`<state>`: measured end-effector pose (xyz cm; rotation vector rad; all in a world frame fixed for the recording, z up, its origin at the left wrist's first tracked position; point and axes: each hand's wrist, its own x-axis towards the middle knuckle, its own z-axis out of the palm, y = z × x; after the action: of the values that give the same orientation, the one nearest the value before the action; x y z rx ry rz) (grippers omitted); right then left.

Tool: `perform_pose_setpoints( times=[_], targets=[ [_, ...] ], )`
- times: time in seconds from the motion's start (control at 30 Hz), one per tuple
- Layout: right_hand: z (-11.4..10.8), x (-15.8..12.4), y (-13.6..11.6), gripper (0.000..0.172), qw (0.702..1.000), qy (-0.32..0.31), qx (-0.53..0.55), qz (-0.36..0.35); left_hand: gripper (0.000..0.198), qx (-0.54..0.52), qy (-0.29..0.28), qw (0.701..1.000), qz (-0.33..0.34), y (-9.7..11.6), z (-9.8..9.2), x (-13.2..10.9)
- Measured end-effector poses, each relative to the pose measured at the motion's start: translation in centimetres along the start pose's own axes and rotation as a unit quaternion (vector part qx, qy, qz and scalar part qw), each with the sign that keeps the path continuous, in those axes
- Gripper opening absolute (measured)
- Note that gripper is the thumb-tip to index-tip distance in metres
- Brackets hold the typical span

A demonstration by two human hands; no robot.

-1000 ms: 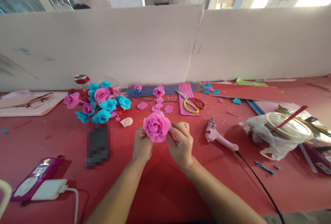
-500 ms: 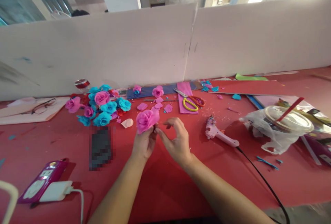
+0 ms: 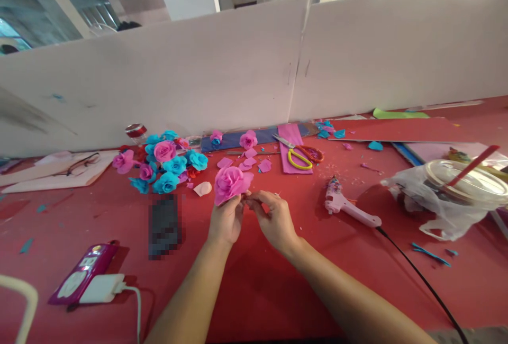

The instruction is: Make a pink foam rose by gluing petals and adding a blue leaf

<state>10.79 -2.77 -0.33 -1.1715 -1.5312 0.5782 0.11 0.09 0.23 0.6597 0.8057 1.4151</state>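
A large pink paper flower [image 3: 231,182] is held up over the middle of the table by my left hand [image 3: 226,222], whose fingers are closed around its base. My right hand [image 3: 275,222] has its thumb and forefinger pinched together at the flower's underside, close to the left fingertips. What lies in that pinch is too small and covered to make out. Just beyond the flower lie loose pink paper petals [image 3: 248,163] and a pale petal [image 3: 202,189]. A pink glue gun [image 3: 349,209] rests to the right of my right hand.
A bunch of pink, blue and red paper flowers [image 3: 164,161] stands at the left. Scissors [image 3: 297,154] lie on a pink paper strip [image 3: 291,135]. A bagged lidded cup [image 3: 464,185] is at the right, a power strip [image 3: 85,270] at the left. A white partition [image 3: 178,74] rises behind.
My right hand's fingers have closed from a loose spread into a pinch under the flower. The flower has tilted slightly, and the whole view has shifted a little.
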Motion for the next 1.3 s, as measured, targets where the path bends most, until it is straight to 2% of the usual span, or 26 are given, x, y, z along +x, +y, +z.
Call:
perform_pose_setpoints(
  times=[0.27,0.4,0.57,1.03,1.23,1.3],
  targets=[
    [0.4,-0.3,0.5,0.011,0.997,0.04,0.064,0.015,0.018,0.011,0.003,1.0,0.002,0.5,0.8,-0.6],
    [0.5,-0.4,0.4,0.012,0.997,0.055,0.048,0.009,0.019,-0.002,0.011,1.0,-0.012,0.5,0.8,-0.7],
    [0.5,-0.4,0.5,0.009,0.997,0.063,0.03,-0.025,0.021,-0.037,-0.013,0.999,-0.03,0.1,0.2,-0.6],
    [0.3,-0.3,0.7,0.015,0.996,0.051,-0.014,-0.075,0.033,-0.043,-0.03,0.998,-0.024,0.3,0.2,-0.6],
    [0.2,0.0,0.9,0.022,0.993,0.058,-0.019,-0.096,0.026,-0.003,-0.09,0.996,0.023,-0.3,0.0,-0.4],
    [0.2,0.1,1.1,0.023,0.993,0.065,-0.019,-0.099,0.028,0.019,-0.092,0.995,0.033,-0.7,-0.5,-0.3]
  ],
)
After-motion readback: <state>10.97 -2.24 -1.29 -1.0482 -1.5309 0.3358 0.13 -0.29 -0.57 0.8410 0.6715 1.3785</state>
